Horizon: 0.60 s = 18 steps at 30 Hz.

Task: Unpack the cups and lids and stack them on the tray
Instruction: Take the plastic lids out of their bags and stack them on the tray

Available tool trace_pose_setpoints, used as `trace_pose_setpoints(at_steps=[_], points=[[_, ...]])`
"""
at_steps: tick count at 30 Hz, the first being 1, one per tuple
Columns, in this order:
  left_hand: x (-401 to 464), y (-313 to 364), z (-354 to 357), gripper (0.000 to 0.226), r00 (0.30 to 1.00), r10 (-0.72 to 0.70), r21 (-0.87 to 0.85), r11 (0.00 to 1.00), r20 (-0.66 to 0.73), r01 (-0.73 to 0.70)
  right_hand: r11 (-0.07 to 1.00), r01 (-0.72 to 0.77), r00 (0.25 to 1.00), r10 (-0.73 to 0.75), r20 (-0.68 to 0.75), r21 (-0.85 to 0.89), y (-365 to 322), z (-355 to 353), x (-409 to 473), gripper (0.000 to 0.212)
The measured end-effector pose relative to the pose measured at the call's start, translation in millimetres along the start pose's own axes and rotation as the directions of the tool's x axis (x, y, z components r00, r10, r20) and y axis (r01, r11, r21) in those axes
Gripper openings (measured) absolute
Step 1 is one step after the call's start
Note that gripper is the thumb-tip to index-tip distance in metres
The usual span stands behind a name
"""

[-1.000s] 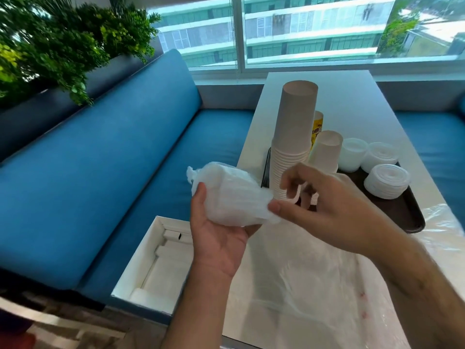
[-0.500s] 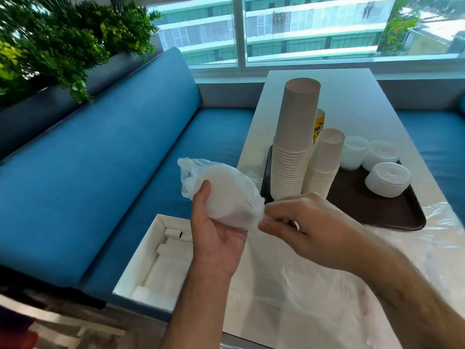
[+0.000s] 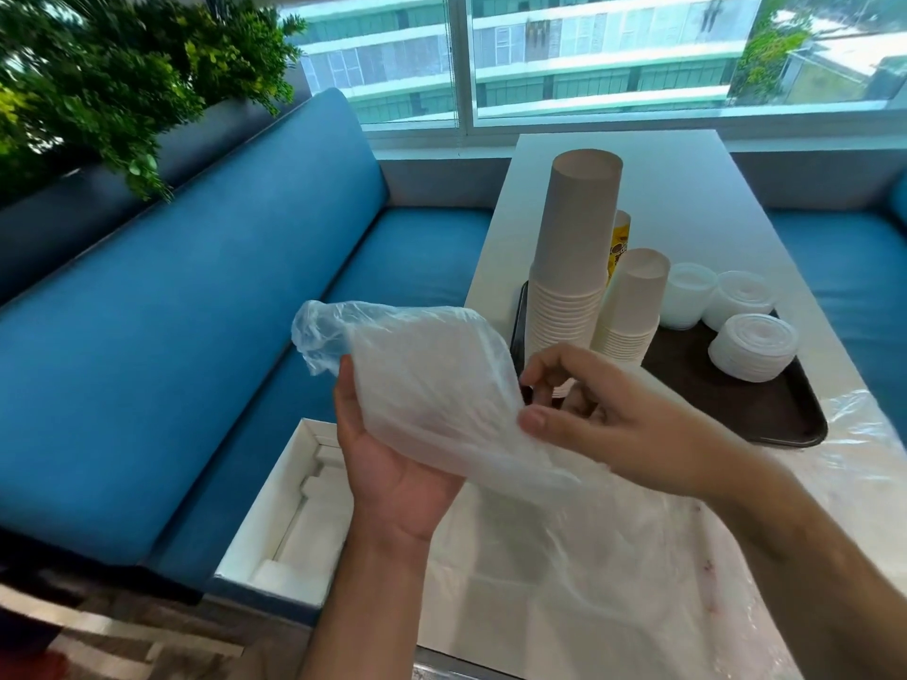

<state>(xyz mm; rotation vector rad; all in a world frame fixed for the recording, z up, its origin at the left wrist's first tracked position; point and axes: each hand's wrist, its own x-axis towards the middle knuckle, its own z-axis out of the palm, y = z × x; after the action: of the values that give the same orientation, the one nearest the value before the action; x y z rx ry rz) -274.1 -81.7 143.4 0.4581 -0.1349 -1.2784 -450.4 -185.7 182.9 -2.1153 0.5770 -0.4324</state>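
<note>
Since half a second ago the right hand [image 3: 603, 424] is lifting slightly and its fingers are spreading, no longer pinched tight at the bag's edge; the bundle is tipping flatter across the left palm.

Left hand [image 3: 392, 463] is cupping the thin clear plastic bag of white lids [image 3: 422, 380] from below, thumb up along its near side. Right hand is working at the bag's right end, thumb touching the film, the other fingers loosely curled just beyond it; whether they are actually gripping plastic, cannot tell.

Bundle is sitting between both hands, over the table edge, short of the dark brown rectangular tray [image 3: 765, 409], which lies just beyond the right hand.

Risks, as judged: the film is slack and slippery, so the lids could be sliding out the opened end and dropping toward the open white cardboard box [image 3: 299, 522] below the left hand. A hard tug could be swinging the right hand into the tall stack of white paper cups [image 3: 574, 267] just behind it, toppling it.

Bag is looking cloudy and crinkled, knotted or bunched at the far left end; contents are showing only as a pale rounded mass, individual lids not distinguishable.
</note>
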Motion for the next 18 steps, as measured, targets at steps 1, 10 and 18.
trace_pose_setpoints(at_steps=[1, 10, 18], points=[[1.4, -0.7, 0.3, 0.078, 1.0, -0.029, -0.011, 1.0, 0.007, 0.029, 0.999, 0.013, 1.0, -0.013, 0.012, -0.047, -3.3, 5.1, 3.0, 0.043], [15.4, -1.8, -30.9, 0.073, 0.966, -0.09, -0.23, 0.962, 0.244, 0.148, 0.96, 0.219, 0.975, -0.224, -0.011, -0.172, -20.1, 20.5, 12.0, 0.015], [19.8, -5.5, -40.2, 0.071, 0.947, -0.101, -0.271, 0.944, 0.304, 0.187, 0.959, 0.109, 0.971, -0.159, -0.176, -0.262, -24.1, 30.3, 29.1, 0.016]])
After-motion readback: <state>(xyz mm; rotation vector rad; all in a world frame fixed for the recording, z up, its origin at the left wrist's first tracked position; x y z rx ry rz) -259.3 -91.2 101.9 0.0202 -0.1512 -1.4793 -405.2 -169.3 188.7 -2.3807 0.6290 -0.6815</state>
